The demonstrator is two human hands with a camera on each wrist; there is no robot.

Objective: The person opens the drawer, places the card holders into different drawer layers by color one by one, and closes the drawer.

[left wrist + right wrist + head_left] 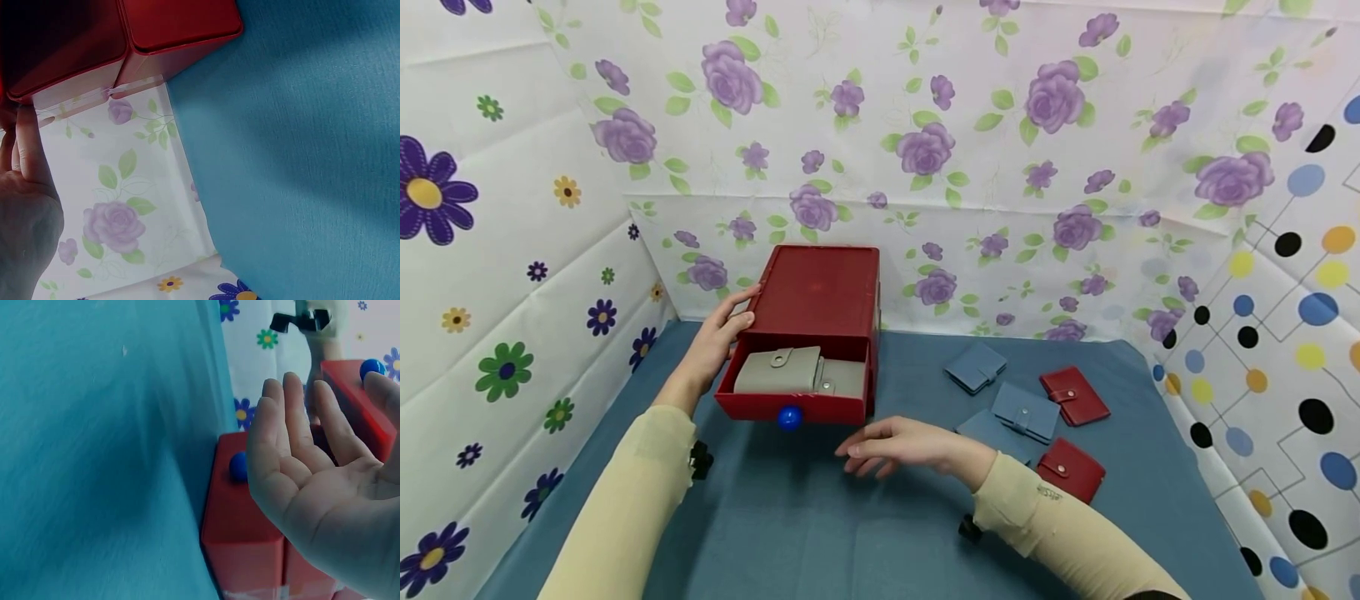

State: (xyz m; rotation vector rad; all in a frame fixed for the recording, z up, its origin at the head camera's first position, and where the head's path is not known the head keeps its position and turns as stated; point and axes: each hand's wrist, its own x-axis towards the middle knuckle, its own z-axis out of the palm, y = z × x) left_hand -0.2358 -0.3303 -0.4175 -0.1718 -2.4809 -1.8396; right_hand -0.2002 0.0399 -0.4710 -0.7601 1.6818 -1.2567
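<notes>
A red drawer box (820,287) stands toward the back left, its upper drawer (745,406) pulled out with a blue knob (789,418) on the front. Inside lie a grey wallet (767,371) and another grey wallet (844,377) beside it. My left hand (711,342) rests against the box's left side with fairly straight fingers, also seen in the left wrist view. Just right of the drawer front and a little below it, my right hand (910,446) hovers, fingers loose and holding nothing. A second blue knob (239,467) shows in the right wrist view.
On the right of the blue cloth (820,533) lie three blue wallets (1026,412) and two red wallets, a farther one (1072,395) and a nearer one (1070,471). Floral sheets (925,150) hang behind and to the left; a dotted sheet (1285,392) stands at right.
</notes>
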